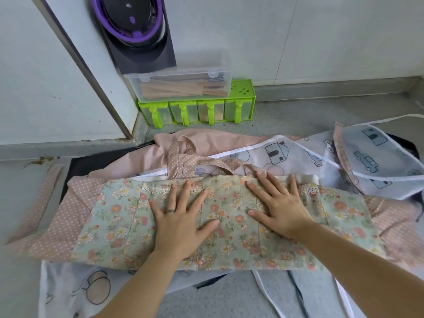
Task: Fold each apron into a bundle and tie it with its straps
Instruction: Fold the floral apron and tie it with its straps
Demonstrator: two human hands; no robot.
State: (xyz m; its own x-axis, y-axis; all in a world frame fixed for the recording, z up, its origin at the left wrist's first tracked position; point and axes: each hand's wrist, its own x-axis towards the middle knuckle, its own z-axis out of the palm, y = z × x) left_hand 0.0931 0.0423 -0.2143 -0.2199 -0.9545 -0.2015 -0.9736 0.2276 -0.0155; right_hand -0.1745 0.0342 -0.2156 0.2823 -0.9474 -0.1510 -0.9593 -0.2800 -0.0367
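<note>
Left hand (181,222) flat on floral apron (119,228) — unlabelled.

Your left hand (181,222) wears a thin dark ring (170,211) on its ring finger; your right hand (278,210) and both forearms (137,283) are bare.

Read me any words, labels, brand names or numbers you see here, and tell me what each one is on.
No text here can be read.
Black and purple device: one small pale mark, too small to read.
White apron: house and car drawings only, no lettering.
Green spice rack: flower-shaped cut-outs, no words.
Floral apron: flower print only.
</note>
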